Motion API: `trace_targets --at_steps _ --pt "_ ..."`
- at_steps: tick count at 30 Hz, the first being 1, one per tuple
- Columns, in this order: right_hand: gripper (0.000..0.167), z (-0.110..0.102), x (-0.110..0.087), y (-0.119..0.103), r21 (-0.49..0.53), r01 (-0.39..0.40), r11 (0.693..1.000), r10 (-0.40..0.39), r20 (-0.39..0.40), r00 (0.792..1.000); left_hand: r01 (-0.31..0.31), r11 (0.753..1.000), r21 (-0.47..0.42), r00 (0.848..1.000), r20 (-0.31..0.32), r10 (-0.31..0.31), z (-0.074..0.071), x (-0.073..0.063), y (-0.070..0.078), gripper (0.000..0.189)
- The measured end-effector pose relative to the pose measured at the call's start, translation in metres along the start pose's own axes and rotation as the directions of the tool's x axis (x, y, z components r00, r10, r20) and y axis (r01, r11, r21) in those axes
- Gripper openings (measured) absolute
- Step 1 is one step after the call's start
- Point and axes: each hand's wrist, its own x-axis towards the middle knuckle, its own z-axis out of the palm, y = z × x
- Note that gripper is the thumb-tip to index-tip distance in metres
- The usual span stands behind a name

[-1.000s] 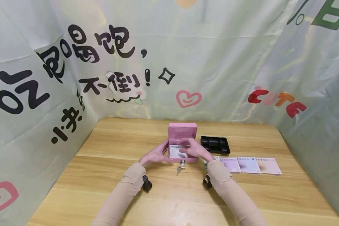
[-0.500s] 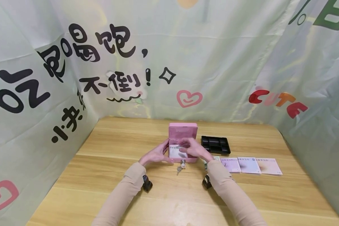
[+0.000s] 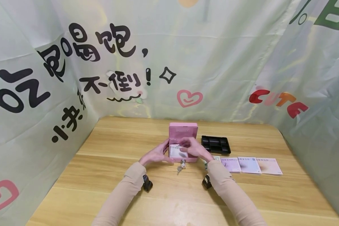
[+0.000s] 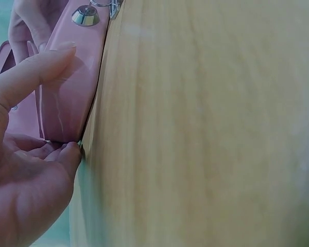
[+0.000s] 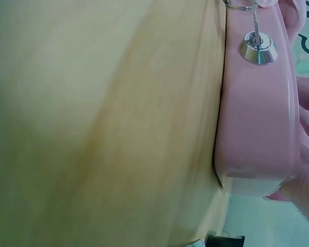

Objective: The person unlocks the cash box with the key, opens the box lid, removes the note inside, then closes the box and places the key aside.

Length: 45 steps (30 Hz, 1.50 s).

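Note:
An open pink cash box point(image 3: 190, 159) stands on the table with its lid raised and a banknote stack point(image 3: 175, 153) inside. My left hand point(image 3: 156, 153) grips the box's left side; in the left wrist view its thumb point(image 4: 38, 72) lies over the front face and the other fingers bend round the side. My right hand point(image 3: 194, 148) reaches over the right rim, fingers bent, fingertips at the notes. I cannot tell whether it pinches them. A key stands in the front lock point(image 5: 258, 47), and a second key point(image 3: 179, 169) hangs below it.
Right of the box lies a black compartment tray point(image 3: 215, 145). Before it runs a row of banknotes: green notes point(image 3: 217, 159) partly behind the right sleeve, then purple point(image 3: 230, 165), blue point(image 3: 249, 165) and pinkish point(image 3: 269, 166) ones. A printed cloth point(image 3: 214, 62) surrounds the table.
The banknote stack in the box has shifted and turned very slightly. Both hands stay in nearly the same place.

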Motion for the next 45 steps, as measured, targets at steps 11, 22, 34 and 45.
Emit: trace_targets --at_steps 11,22,34,45 --pt "0.041 -0.0012 -0.0003 0.0011 -0.019 -0.016 1.000 0.014 -0.074 0.997 0.044 0.999 0.008 0.999 -0.018 -0.044 -0.0006 0.0016 -0.0017 0.123" --pt "0.035 -0.0019 -0.0010 -0.0001 -0.030 -0.058 0.998 0.055 -0.096 0.994 0.028 0.999 0.017 1.000 -0.006 -0.028 -0.0009 0.0030 -0.0016 0.124" --pt "0.028 -0.0005 -0.0021 -0.0013 -0.053 -0.087 0.995 0.078 -0.146 0.986 0.016 1.000 -0.012 1.000 -0.012 -0.016 0.0005 0.0016 -0.0004 0.121" --pt "0.025 0.0027 -0.0037 -0.0030 0.010 -0.126 0.992 0.125 -0.234 0.964 0.008 1.000 -0.017 1.000 -0.005 -0.008 0.0012 0.0028 -0.0035 0.123"
